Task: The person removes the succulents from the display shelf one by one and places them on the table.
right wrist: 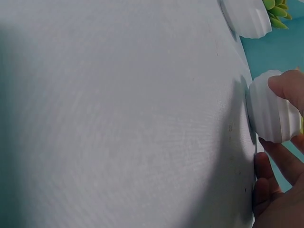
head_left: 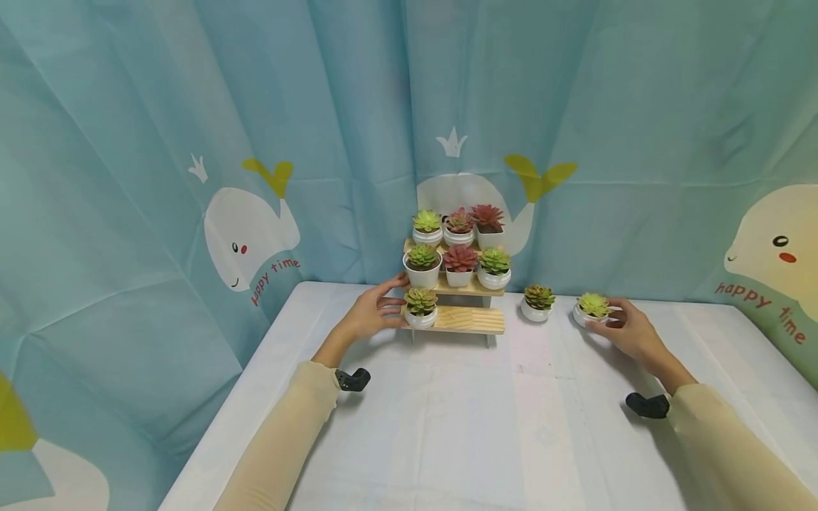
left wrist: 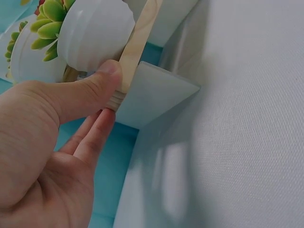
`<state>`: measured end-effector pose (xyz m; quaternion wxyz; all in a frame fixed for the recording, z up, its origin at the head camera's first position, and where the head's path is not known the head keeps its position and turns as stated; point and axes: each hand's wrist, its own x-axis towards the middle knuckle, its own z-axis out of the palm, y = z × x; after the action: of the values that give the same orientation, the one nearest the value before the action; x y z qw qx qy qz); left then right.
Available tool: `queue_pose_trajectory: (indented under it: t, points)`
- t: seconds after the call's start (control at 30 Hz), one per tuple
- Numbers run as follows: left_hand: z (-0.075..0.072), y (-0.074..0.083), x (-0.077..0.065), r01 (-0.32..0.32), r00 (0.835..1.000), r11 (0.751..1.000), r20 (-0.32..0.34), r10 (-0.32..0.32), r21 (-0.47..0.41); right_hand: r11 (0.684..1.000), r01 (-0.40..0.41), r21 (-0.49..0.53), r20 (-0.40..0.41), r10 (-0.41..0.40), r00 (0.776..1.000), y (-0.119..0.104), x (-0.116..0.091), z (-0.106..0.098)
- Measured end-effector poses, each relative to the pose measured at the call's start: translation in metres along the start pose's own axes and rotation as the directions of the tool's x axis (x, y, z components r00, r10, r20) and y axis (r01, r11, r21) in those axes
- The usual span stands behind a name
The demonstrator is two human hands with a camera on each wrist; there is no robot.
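Observation:
A three-step wooden plant stand (head_left: 469, 321) stands against the curtain, bearing several small potted succulents. My left hand (head_left: 371, 312) holds the left end of its lowest step; in the left wrist view the thumb (left wrist: 97, 88) lies on the board's edge, fingertips against the end. Beside that thumb, a green succulent in a white pot (head_left: 420, 317) sits on the lowest step. Over on the right, my right hand (head_left: 629, 330) grips a light green succulent in a ribbed white pot (right wrist: 266, 107) between thumb and fingers. The pot's base is at the tabletop; whether it touches cannot be told.
Between the stand and my right hand, a dark green succulent in a white pot (head_left: 537, 304) stands on the white-covered table (head_left: 473, 426). Three plants occupy the top step and three the middle one. A blue curtain (head_left: 358, 142) with whale prints hangs behind and at the left.

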<state>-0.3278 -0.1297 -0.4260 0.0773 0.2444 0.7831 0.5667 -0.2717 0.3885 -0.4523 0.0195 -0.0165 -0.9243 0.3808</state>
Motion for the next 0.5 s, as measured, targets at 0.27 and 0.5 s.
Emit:
queue_pose_trajectory:
  t: [0.27,0.5]
  points:
    - [0.0004,0.0010,-0.0006,0.005,1.000,1.000,0.000,-0.005,0.007,1.000,-0.004,0.008,0.003,0.004,1.000,-0.0018,-0.0016,0.0009]
    - [0.0003,0.0014,-0.0008,0.006,1.000,1.000,-0.002,-0.006,0.010,1.000,-0.005,0.000,0.000,0.005,1.000,-0.0001,-0.0007,0.0018]
